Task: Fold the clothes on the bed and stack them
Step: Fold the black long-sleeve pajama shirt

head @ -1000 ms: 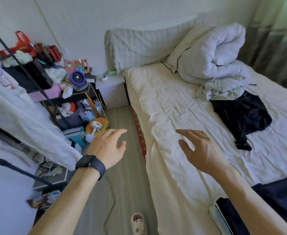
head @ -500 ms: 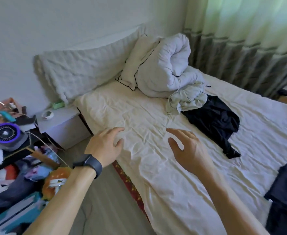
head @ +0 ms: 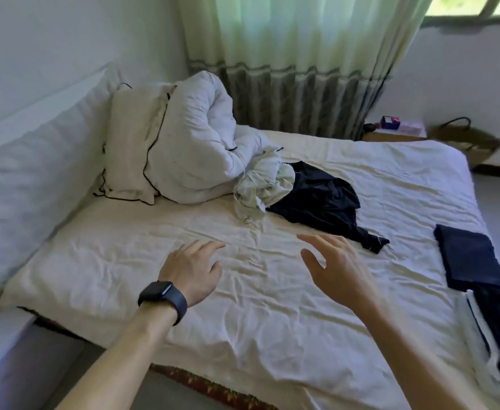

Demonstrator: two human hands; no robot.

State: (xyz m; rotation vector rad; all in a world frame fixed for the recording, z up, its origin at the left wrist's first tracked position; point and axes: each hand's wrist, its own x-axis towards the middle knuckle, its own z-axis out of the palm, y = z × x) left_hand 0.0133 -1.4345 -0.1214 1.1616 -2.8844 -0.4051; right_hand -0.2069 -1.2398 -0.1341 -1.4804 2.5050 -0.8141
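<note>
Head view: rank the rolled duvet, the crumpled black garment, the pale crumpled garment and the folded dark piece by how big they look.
1. rolled duvet
2. crumpled black garment
3. pale crumpled garment and folded dark piece: they look alike, and the folded one lies nearer the camera, so unranked.

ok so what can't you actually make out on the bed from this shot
Head view only:
- Black garment: crumpled, its far-left part lies under the pale garment, so its type is unclear.
- Folded stack: cut off by the right edge; number of layers unclear.
- Items on the side table: too small to identify.
</note>
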